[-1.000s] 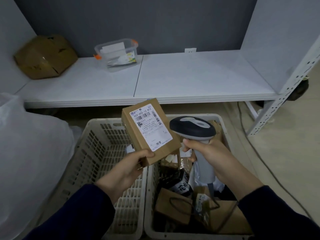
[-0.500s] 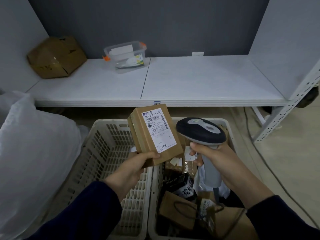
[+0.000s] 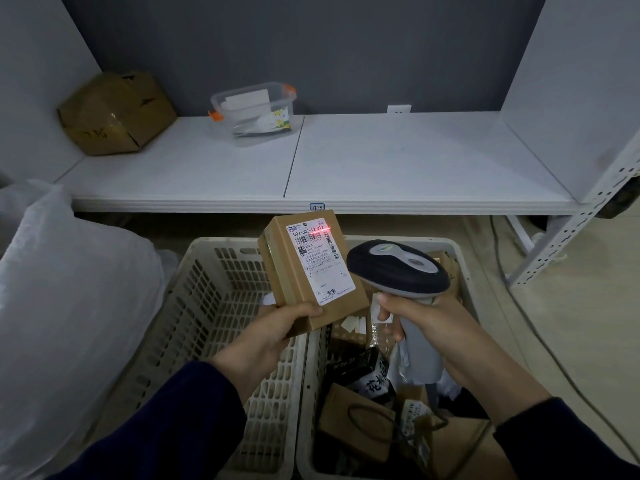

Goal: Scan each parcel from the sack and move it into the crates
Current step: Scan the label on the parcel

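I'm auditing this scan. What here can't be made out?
Head view only:
- Fine print on the label of the parcel: too small.
- Sack contents: hidden by its white fabric, cut off at left edge.
- Right crate lower parcels: covered by the right hand and scanner.
- Left crate near end: hidden by the left sleeve.

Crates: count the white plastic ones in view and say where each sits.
2. The left crate sits beside the white sack; the right crate adjoins it, below the scanner, holding parcels. The sack could hide more.
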